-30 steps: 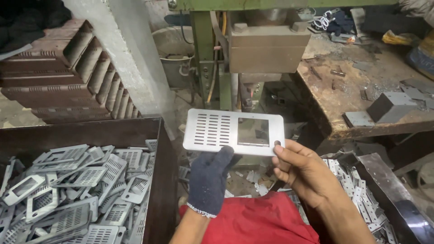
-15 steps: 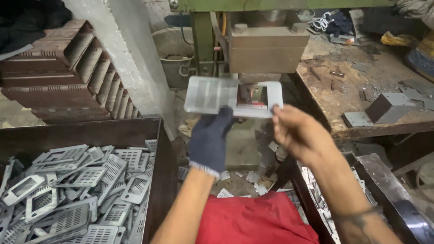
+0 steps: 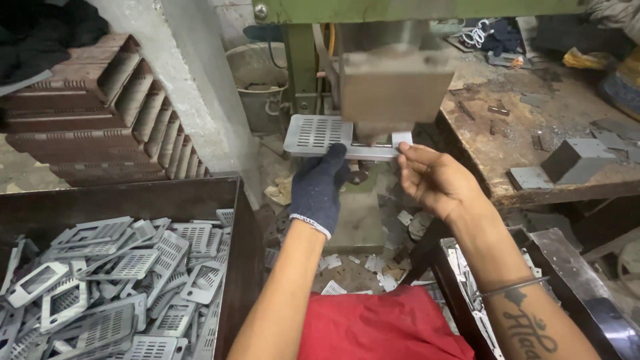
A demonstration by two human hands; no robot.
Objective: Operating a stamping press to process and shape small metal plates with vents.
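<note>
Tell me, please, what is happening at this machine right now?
A person holds a flat metal plate with slots under the block of a green press. The gloved left hand grips its near edge, and the bare right hand pinches its right end. A bin of similar plates sits at the left.

Slotted metal plate (image 3: 319,135): flat, pale grey sheet part w/ rounded corners. Left section shows rows of narrow vent slots; right end runs under the press block, so that part is mostly hidden, only a small light corner showing at far right. Held roughly level, long axis left–right, gripped along its near edge above the scrap-strewn floor.
</note>
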